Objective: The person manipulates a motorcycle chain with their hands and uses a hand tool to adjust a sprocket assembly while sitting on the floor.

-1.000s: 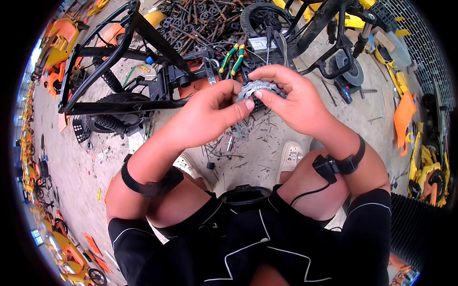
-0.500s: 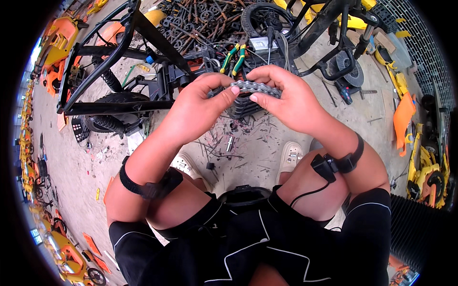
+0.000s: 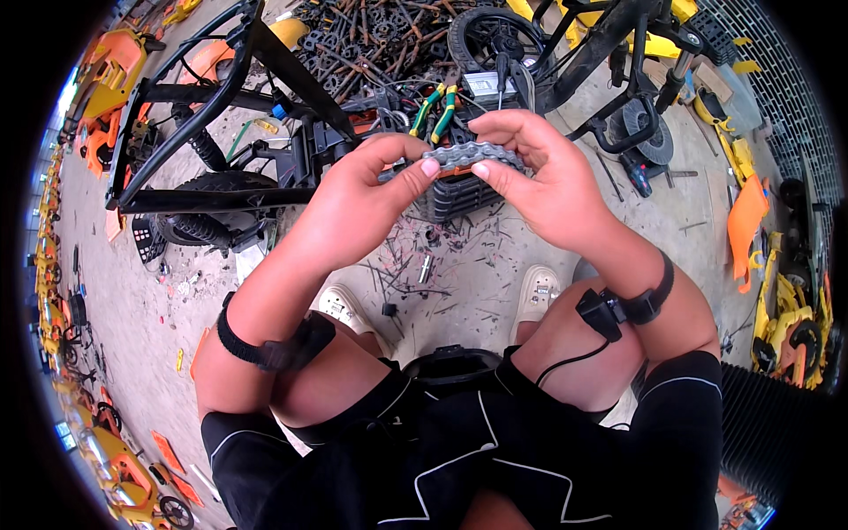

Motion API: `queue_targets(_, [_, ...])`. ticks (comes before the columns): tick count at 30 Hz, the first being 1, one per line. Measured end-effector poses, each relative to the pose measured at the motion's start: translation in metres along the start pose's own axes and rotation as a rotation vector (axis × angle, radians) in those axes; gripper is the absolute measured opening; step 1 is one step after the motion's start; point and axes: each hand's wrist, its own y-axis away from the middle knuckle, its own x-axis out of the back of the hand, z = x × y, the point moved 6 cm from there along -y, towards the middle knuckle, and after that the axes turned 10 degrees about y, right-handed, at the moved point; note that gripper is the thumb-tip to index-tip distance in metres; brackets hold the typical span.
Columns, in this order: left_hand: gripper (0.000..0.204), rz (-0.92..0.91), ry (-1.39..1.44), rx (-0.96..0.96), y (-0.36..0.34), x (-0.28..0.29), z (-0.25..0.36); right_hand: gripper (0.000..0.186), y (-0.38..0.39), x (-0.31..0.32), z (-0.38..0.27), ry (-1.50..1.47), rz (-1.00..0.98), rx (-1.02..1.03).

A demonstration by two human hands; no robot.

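Observation:
A grey metal roller chain (image 3: 465, 156) is stretched in an arch between my two hands, in front of my knees. My left hand (image 3: 371, 194) pinches its left part between thumb and fingers. At the other end, my right hand (image 3: 543, 181) grips it with the thumb underneath and the fingers curled behind. Just beyond the chain lie pliers (image 3: 435, 110) with green and yellow handles. A screwdriver (image 3: 502, 71) stands beside a silver box (image 3: 483, 83). Below the chain sits a dark ribbed block (image 3: 464, 199), partly covered by my hands.
Black bike frames stand at the left (image 3: 238, 199) and right (image 3: 609, 53). A heap of rusty cranks (image 3: 380, 44) lies at the back. A cordless drill (image 3: 638, 177) rests on the floor at right. Near my feet is a metal pin (image 3: 426, 268). Yellow and orange panels line both sides.
My right hand has shifted slightly right and its thumb has slid along the chain. More chain links show between the hands. My left hand has barely moved.

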Motion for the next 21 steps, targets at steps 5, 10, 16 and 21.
queue_targets(5, [0.024,-0.059,0.092,-0.001,0.012,-0.007,0.014,0.037,0.005,0.004,-0.011,-0.071,0.077,0.091])
queue_targets(10, [0.018,-0.178,0.344,-0.096,0.023,-0.024,0.032,0.042,0.011,0.014,-0.027,-0.059,0.083,0.207])
queue_targets(16, [0.020,-0.103,0.245,-0.134,0.020,-0.024,0.036,0.038,0.014,0.014,-0.034,0.045,0.042,0.224])
queue_targets(21, [0.021,-0.022,-0.043,-0.354,0.019,-0.021,0.046,0.037,0.013,0.012,-0.032,0.092,0.013,0.197])
